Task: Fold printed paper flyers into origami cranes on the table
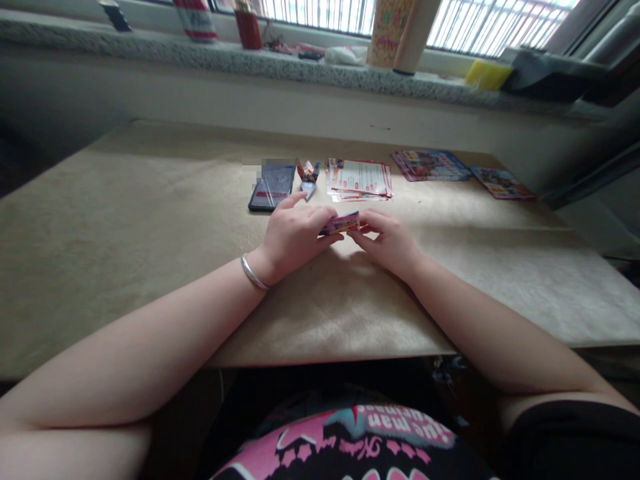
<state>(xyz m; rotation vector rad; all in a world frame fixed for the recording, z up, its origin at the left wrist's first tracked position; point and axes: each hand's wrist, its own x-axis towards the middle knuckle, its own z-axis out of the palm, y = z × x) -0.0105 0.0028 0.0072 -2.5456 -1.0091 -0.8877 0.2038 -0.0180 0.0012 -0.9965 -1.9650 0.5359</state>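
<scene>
No wording can be securely read on the black-and-pink fabric shirt [380, 440] or the red-bordered white paper cards [363, 177].

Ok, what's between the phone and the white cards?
In the head view, a small folded paper piece sits between the phone and the white cards.

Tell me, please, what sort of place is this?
Probably a room in a home, though I cannot be sure: a wide table with a phone on it stands by a cluttered windowsill, below a window with bars outside.
</scene>
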